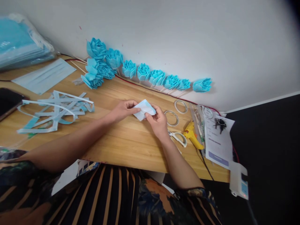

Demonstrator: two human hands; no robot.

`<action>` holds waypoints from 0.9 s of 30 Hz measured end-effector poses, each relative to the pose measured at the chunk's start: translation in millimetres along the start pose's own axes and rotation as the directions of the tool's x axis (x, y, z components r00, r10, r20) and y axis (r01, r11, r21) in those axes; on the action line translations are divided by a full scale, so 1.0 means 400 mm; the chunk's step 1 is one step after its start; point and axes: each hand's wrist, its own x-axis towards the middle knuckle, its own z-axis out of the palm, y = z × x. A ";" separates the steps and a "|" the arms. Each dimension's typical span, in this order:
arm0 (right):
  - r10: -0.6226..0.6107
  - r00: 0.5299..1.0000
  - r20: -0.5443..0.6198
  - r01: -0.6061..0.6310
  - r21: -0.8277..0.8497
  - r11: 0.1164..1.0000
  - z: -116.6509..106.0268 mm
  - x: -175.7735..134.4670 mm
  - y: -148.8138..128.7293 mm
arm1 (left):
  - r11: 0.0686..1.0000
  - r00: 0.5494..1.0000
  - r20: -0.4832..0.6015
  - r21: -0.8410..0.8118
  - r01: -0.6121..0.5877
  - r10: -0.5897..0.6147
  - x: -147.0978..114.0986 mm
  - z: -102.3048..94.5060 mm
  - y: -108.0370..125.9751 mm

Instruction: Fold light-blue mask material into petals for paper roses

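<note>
Between my two hands is a small square of pale blue and white face mask fabric [143, 109], held just over the wooden table. My left hand [125, 110] pinches its left edge, thumb on top. My right hand [158, 119] grips the lower right side, its thumb pressed on the white face; the fingers behind the square are partly hidden. White-handled scissors [179, 137] lie beside my right wrist, their blades mostly covered by it. Two rolls of tape, one nearer [172, 118] and one farther [180, 106], rest to the right of that hand.
Blue fabric flowers [143, 72] on sticks lean along the wall. Cut strips [56, 109], a flat sheet [45, 76], a phone [10, 103] and a bagged stack [21, 43] occupy the left. At right are a yellow glue gun [192, 135], a paper [217, 143] and keys [220, 124].
</note>
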 end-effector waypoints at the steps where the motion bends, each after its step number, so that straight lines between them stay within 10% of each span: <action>1: 0.003 1.000 0.012 -0.003 0.004 1.000 0.000 0.001 0.000 | 1.000 1.000 -0.008 -0.018 0.005 -0.006 -0.002 0.001 0.004; 11: -0.102 0.992 0.073 0.115 -0.210 0.971 -0.036 0.003 -0.044 | 0.914 0.989 -0.018 0.386 -0.126 0.144 -0.019 0.014 0.017; 20: -0.114 0.993 -0.027 0.105 -0.236 0.966 -0.036 0.005 -0.019 | 0.998 0.997 0.039 -0.012 -0.065 0.065 -0.012 0.018 0.007; 27: -0.038 0.998 0.057 0.060 -0.458 0.887 -0.033 0.012 -0.005 | 0.947 0.999 0.039 0.321 0.006 -0.020 -0.014 0.000 0.016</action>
